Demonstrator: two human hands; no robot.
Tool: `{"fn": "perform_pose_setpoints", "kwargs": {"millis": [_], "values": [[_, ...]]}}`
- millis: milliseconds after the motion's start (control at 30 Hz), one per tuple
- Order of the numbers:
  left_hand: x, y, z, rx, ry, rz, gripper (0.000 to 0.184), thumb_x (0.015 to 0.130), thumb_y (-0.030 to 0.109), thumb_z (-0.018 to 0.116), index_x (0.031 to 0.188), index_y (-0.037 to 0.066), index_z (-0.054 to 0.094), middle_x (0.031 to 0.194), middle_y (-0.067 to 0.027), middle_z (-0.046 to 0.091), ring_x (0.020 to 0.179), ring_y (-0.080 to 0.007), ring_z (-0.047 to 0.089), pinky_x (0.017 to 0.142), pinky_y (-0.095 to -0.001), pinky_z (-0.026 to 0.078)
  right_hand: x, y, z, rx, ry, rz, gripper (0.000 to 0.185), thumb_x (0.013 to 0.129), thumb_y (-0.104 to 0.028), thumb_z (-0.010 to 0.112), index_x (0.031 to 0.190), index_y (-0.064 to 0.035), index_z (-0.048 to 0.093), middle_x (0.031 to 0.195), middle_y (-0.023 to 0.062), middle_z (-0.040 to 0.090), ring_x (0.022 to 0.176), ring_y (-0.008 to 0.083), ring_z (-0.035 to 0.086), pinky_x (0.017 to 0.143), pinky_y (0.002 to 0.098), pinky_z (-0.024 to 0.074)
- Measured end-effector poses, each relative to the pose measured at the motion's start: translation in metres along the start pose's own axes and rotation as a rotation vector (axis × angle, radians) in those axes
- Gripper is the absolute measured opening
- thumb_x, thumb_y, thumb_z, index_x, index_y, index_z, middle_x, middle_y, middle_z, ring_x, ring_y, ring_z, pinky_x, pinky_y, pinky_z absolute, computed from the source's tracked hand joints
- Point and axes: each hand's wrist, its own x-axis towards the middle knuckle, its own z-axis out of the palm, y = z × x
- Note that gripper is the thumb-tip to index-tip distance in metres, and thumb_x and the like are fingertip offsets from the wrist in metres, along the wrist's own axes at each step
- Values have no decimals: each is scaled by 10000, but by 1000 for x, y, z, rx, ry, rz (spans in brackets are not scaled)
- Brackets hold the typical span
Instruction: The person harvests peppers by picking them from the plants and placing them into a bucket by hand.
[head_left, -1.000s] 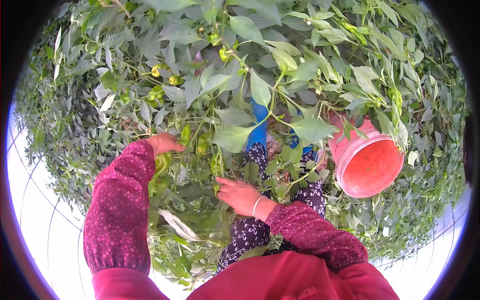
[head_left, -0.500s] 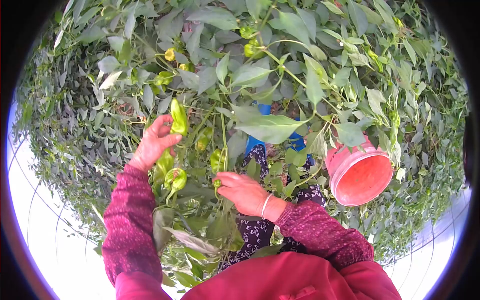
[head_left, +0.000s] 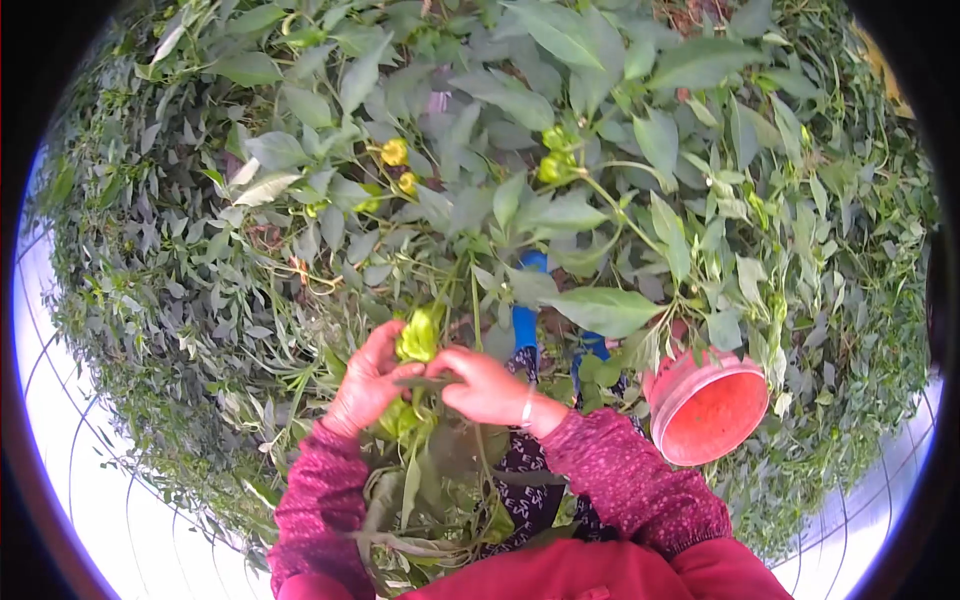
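Observation:
A light green pepper (head_left: 418,336) sits between my two hands in the middle of the plants. My left hand (head_left: 368,388) is closed on its left side, fingers against the pepper and thumb below it. Close by on the right, my right hand (head_left: 488,390) has its fingers curled in next to the pepper's lower edge; what they pinch, if anything, is hidden. A thin leaf crosses the gap between the hands. Just below my left hand hangs another green pepper (head_left: 400,418), partly covered by leaves.
A red bucket (head_left: 708,408) tilts toward me among the leaves at the right. Yellow-green peppers (head_left: 558,158) and small yellow peppers (head_left: 395,152) hang farther up. Dense pepper foliage surrounds me. Blue footwear (head_left: 525,325) shows below the branches.
My left hand has come right and down, and my right hand has closed in beside it, so both now meet around a pepper. The view has shifted a little.

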Motion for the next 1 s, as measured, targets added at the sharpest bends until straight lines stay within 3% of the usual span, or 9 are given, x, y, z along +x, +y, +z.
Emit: {"fn": "perform_pose_setpoints", "kwargs": {"millis": [33, 67, 167, 300, 333, 467, 600, 867, 1000], "values": [[-5, 3, 6, -4, 40, -19, 524, 844, -5, 597, 1312, 67, 373, 1111, -22, 569, 836, -69, 575, 582, -195, 481, -3, 4, -12, 257, -106, 207, 269, 772, -67, 530, 1034, -4, 535, 1025, 96, 579, 1017, 201, 529, 867, 308, 432], [-7, -3, 7, -22, 3, -14, 520, 847, -3, 594, 1312, 70, 373, 1097, -15, 572, 810, -58, 570, 593, -186, 476, -4, 15, -20, 464, -89, 229, 295, 789, -68, 562, 1078, -14, 537, 1056, 60, 560, 985, 145, 519, 872, 285, 425], [-13, -3, 19, 223, -1, 16, 500, 849, 46, 614, 1302, 60, 402, 1003, 5, 598, 762, -24, 540, 629, -208, 477, -8, 19, -37, 700, -2, 140, 465, 831, -76, 602, 1262, -47, 429, 1229, 68, 491, 1155, 176, 467, 983, 303, 381], [-15, -6, 32, 531, 106, 223, 557, 788, 73, 671, 1290, 92, 429, 995, -133, 637, 834, -209, 648, 732, -312, 514, -10, -9, -26, 718, -181, 134, 718, 801, -101, 685, 1404, -86, 294, 1375, 51, 365, 1261, 148, 345, 1048, 316, 306], [-17, 7, 39, 620, 126, 212, 573, 758, 62, 678, 1277, 103, 439, 1023, -187, 622, 932, -319, 639, 785, -358, 515, -8, -7, -22, 586, -143, 76, 725, 797, -105, 692, 1403, -83, 295, 1377, 52, 364, 1259, 150, 349, 1042, 313, 314], [-21, 15, 42, 655, 102, 254, 574, 745, 61, 677, 1265, 98, 437, 1031, -185, 619, 929, -333, 634, 776, -371, 520, -17, -21, -23, 325, -94, -125, 754, 778, -171, 716, 1391, -62, 292, 1365, 94, 385, 1277, 193, 352, 1056, 330, 307], [-23, 13, 47, 752, 57, 314, 621, 708, 55, 679, 1267, 81, 411, 1018, -188, 611, 873, -350, 632, 736, -386, 522, -31, -28, -20, 89, 6, -196, 749, 763, -178, 718, 1386, -94, 312, 1368, 143, 387, 1278, 268, 380, 1055, 351, 321], [-37, 36, 39, 908, 60, 493, 545, 710, 84, 663, 1215, 70, 460, 1027, -143, 589, 720, -340, 632, 600, -404, 529, -33, -55, -11, 2, 115, -373, 588, 779, -118, 698, 1309, -81, 446, 1274, 146, 485, 1178, 278, 492, 984, 346, 407], [-29, 69, 53, 1007, 78, 356, 672, 745, 106, 657, 1333, 53, 335, 1193, -207, 508, 810, -353, 628, 651, -391, 532, -20, -64, -37, 429, 226, -162, 400, 826, -70, 622, 1208, -62, 502, 1141, 91, 571, 1085, 237, 545, 944, 346, 438]]}}
